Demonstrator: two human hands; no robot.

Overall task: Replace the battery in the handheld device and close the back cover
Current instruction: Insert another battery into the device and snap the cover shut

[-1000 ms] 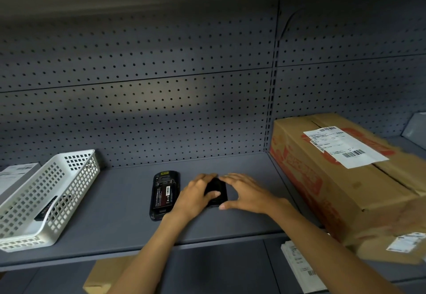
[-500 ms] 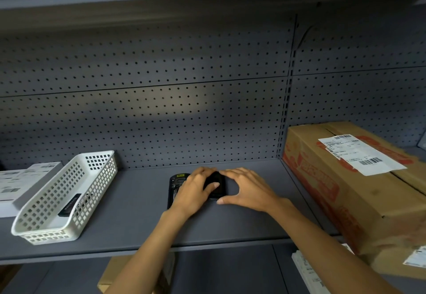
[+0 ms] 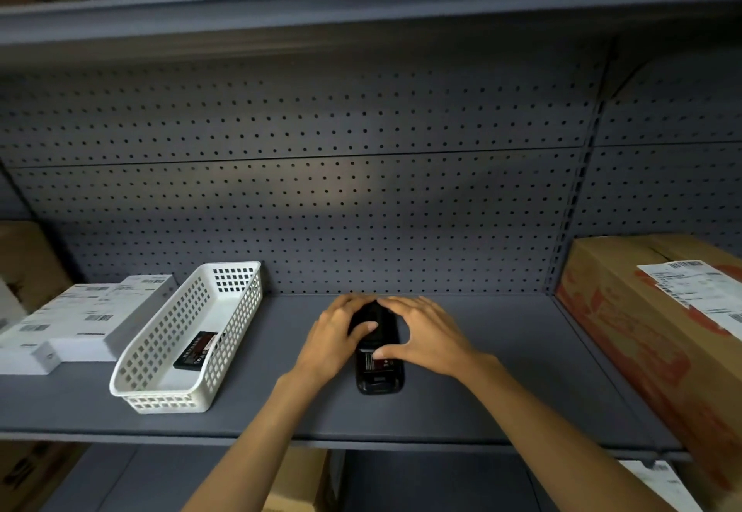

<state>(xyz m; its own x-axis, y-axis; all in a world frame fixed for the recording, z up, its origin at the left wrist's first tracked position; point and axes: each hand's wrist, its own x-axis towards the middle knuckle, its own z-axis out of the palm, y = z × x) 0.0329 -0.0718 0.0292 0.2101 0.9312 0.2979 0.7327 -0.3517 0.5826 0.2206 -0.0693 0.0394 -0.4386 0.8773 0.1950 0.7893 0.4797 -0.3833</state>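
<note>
The black handheld device (image 3: 379, 381) lies back-up on the grey shelf (image 3: 482, 391). A battery with a red-and-white label (image 3: 371, 361) shows in its open compartment. The black back cover (image 3: 373, 317) rests over the device's far half. My left hand (image 3: 335, 337) grips the cover's left side with the thumb on top. My right hand (image 3: 427, 335) holds its right side, thumb touching the battery area. The device's far end is hidden under the cover and my fingers. Another black battery (image 3: 196, 351) lies in the white basket (image 3: 160, 387).
The white basket stands left of the device. White labelled boxes (image 3: 80, 319) lie further left. A large cardboard box (image 3: 642, 335) fills the shelf's right end. A pegboard wall (image 3: 361, 210) closes the back, and another shelf hangs above.
The back cover was beside the device on its right, between my hands. Both hands have carried it left, over the device's far half. The view has shifted right and up.
</note>
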